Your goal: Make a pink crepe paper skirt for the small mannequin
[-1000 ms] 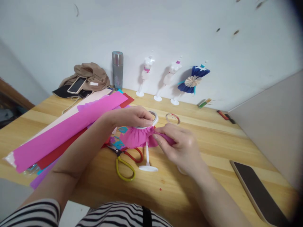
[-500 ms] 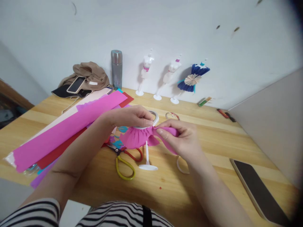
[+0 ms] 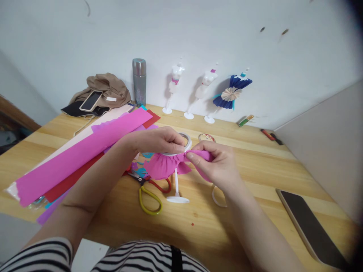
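Gathered pink crepe paper [image 3: 164, 165] forms a ruffled skirt around a small white mannequin, whose stand [image 3: 177, 199] rests on the table. My left hand [image 3: 167, 140] pinches the skirt's top edge, its fingers closed over the mannequin's upper part, which is hidden. Close beside it, my right hand [image 3: 217, 162] holds the loose end of the same paper between thumb and fingers. A white roll of tape [image 3: 185, 141] shows just behind my fingertips. Scissors with one yellow and one red handle [image 3: 150, 200] lie left of the stand, near blue and purple paper scraps.
Pink and red paper sheets [image 3: 85, 151] lie at the left. Along the wall stand a grey thermos [image 3: 139, 83], two bare white mannequins [image 3: 176, 81] and one in a blue paper dress [image 3: 231, 94]. A phone [image 3: 310, 228] lies at the right; another tape roll [image 3: 207, 137] lies behind my right hand.
My right hand's fingers have shifted slightly, and the loose pink paper in them is bunched a little more. My left hand stays nearly in place.
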Available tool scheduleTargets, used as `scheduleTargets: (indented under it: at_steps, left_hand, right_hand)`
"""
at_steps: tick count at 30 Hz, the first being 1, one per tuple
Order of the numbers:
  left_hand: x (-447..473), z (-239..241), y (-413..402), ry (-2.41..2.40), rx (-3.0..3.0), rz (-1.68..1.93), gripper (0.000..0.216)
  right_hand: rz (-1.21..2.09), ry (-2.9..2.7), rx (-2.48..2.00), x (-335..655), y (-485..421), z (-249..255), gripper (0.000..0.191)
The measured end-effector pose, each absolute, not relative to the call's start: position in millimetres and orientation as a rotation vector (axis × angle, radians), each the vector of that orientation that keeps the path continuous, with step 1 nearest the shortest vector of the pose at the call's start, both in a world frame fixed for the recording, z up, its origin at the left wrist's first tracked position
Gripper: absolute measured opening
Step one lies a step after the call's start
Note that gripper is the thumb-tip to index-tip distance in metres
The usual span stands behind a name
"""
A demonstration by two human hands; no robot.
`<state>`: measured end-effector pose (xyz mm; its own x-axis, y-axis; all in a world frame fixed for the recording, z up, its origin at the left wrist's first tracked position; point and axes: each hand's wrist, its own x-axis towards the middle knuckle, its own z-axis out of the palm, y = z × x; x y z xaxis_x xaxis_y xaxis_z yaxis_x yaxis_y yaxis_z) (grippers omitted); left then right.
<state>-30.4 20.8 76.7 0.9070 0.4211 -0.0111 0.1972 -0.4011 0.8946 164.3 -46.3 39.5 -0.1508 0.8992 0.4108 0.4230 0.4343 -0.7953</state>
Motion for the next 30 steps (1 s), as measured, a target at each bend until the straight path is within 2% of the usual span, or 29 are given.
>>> scheduleTargets:
  at_steps: [9,18,30]
  left_hand:
    - [-30.5,69.4,25.4,0.486,1.989,0.269,0.031]
    - [-28.7,68.9,24.5,0.438,2.018,0.276,0.033]
    - [-29.3,72.7,23.9,0.437,2.039,0.271,0.032]
  right_hand:
    - [0.694,-1.761,-1.080,162.8,-52.3,39.4,0.008]
    - [0.607,-1.785,-1.147,164.4,-45.7,37.2,0.016]
    - [0.620,-1.794,-1.165,163.5,-46.4,38.8,0.015]
